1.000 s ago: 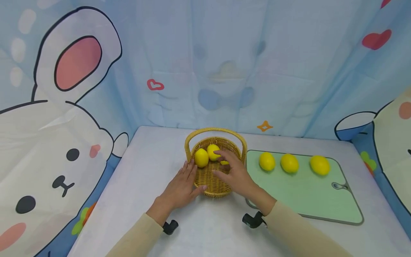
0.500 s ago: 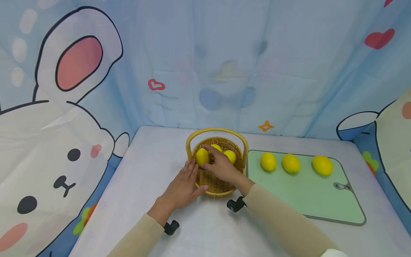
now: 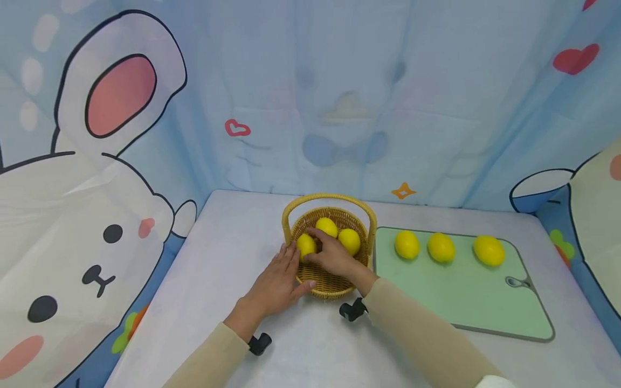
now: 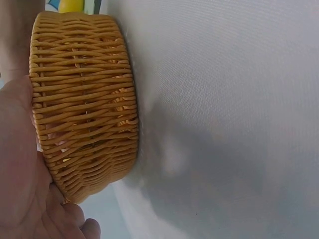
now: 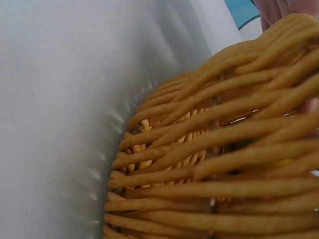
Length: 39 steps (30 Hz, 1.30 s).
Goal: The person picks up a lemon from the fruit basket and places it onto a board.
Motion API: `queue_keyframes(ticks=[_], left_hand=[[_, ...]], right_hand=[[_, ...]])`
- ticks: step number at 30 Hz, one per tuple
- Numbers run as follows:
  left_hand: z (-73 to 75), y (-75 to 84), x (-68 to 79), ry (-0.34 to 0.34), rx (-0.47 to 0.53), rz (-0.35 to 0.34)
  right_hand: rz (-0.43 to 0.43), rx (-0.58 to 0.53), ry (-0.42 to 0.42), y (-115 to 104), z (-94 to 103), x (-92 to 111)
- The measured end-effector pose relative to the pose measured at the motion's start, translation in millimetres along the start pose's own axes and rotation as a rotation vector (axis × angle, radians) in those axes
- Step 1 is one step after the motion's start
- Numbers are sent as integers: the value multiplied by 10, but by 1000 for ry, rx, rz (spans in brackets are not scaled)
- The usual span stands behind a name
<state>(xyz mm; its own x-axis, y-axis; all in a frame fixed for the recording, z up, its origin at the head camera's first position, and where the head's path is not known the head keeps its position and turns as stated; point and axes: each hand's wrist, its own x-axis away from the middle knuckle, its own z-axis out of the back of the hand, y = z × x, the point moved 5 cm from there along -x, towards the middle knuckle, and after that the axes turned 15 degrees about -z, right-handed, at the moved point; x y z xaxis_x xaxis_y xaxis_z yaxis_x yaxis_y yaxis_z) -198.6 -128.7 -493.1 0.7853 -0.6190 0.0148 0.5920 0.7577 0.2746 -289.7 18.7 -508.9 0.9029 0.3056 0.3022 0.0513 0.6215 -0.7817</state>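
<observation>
White table (image 3: 310, 355); bskt (image 3: 327, 288) steadied by straight-fingered L hand (image 3: 275, 281); leftmost lemon (image 3: 304, 246) now shifted nearer, pinched by R hand (image 3: 335, 257), prob. repositioned.

Hands (image 4: 22, 164) at woven basket (image 4: 87, 107), pale cloth (image 4: 229, 84) beneath

A round, golden-brown wicker basket (image 3: 326, 293) stands upright just below the centre of the head view, arched handle (image 3: 331, 198) raised. Inside sit three yellow lemons: a left lemon (image 3: 304, 245), partly covered, a back lemon (image 3: 327, 226) and a right lemon (image 3: 350, 241).
</observation>
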Motion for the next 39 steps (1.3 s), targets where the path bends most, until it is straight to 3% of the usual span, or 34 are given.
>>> queue_keyframes(ticks=[6, 22, 30, 39], left_hand=[[0, 4, 0, 5, -2, 3], [-4, 5, -12, 20, -36, -7], [5, 22, 1, 10, -61, 7], [-2, 7, -9, 12, -50, 2]], right_hand=[[2, 33, -27, 18, -26, 3], [21, 109, 23, -8, -9, 68], [57, 89, 53, -39, 144, 216], [86, -44, 61, -51, 306, 407]])
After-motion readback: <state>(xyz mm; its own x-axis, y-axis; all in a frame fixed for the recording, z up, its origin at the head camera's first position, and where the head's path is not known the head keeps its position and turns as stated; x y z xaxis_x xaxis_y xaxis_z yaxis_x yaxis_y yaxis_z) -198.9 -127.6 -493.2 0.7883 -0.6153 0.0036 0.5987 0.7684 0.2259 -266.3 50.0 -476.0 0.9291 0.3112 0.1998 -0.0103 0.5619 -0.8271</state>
